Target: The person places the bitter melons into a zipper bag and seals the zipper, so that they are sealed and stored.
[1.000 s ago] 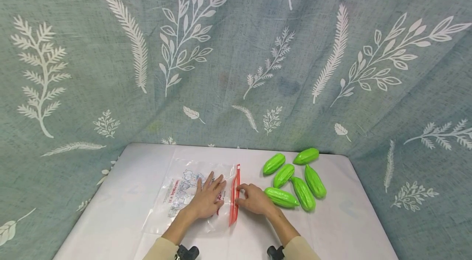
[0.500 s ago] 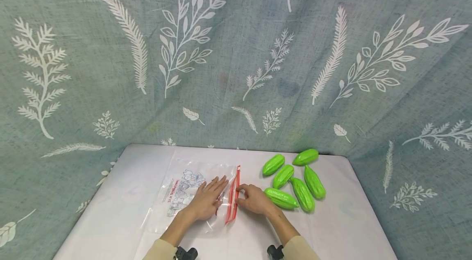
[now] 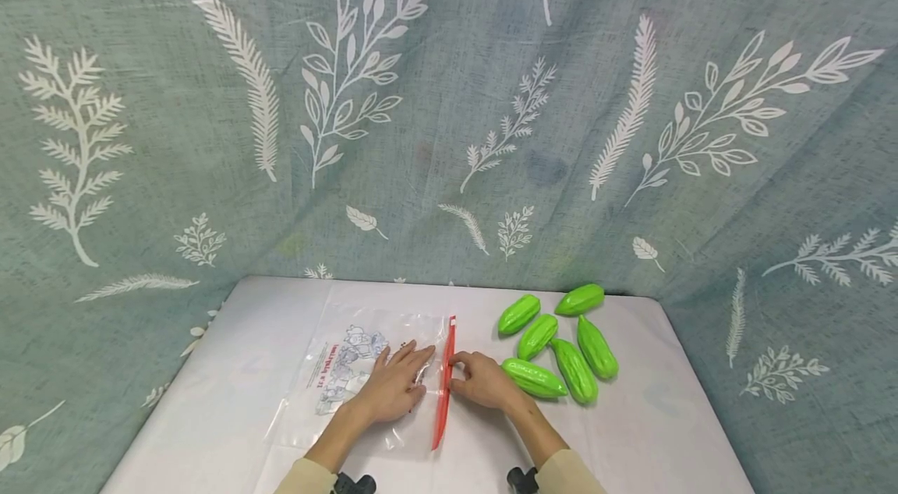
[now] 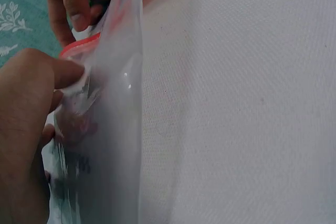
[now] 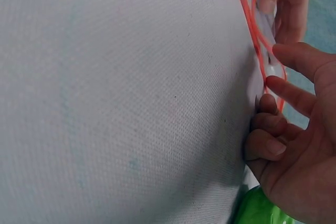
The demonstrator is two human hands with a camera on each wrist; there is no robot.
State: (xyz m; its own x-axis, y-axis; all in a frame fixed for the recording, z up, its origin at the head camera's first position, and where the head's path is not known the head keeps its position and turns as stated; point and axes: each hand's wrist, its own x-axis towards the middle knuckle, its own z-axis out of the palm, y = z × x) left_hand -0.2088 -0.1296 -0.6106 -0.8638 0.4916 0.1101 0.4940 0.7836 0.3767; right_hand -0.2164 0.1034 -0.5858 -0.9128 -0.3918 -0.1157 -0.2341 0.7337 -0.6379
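Note:
A clear plastic zip bag (image 3: 344, 369) with blue and red print lies flat on the white table, its red-edged mouth (image 3: 447, 385) to the right. My left hand (image 3: 393, 389) rests on the bag with fingers extended, just left of that mouth. At the red edge, my right hand (image 3: 484, 379) holds the rim with thumb and index finger. In the right wrist view the red strips (image 5: 254, 30) stand slightly apart by those fingertips, and the other fingers curl in. Seen from the left wrist, the near side of the bag (image 4: 115, 129) bulges up off the table.
Several bright green, ridged vegetable-like pieces (image 3: 539, 336) lie right of the bag, the nearest (image 3: 533, 379) close behind my right hand. A leaf-patterned cloth (image 3: 421, 128) hangs along the back and sides of the white table (image 3: 666, 416).
The red strips looked spread apart half a second ago and now appear closer together in the head view. Their near end has shifted toward me. My left fingers have moved slightly; my right hand stays put.

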